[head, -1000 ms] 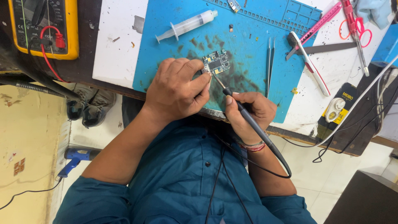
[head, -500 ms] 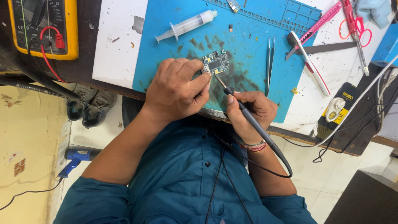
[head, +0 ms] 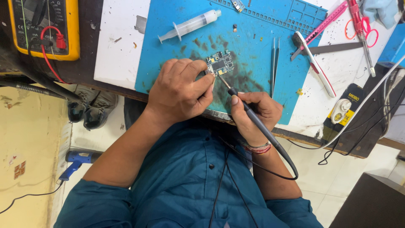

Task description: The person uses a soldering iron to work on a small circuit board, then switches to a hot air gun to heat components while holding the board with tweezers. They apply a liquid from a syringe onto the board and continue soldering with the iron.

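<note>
Cluttered tabletop (head: 120, 50) under a stained blue silicone work mat (head: 253, 42). Small green circuit board (head: 220, 63) is pinned on the mat by closed left hand (head: 179, 90) fingers. Black corded soldering iron (head: 257, 122) is gripped pen-style in right hand (head: 253, 112); tip at the board edge is best kept steady and light.

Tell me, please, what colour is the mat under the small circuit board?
Blue, with dark stains: the mat under the circuit board, seen in the head view.

The circuit board (head: 220, 63) lies on the mat (head: 253, 38), the syringe (head: 190, 25) behind it, tweezers (head: 274, 63) to its right, meter (head: 44, 27) far left.
</note>
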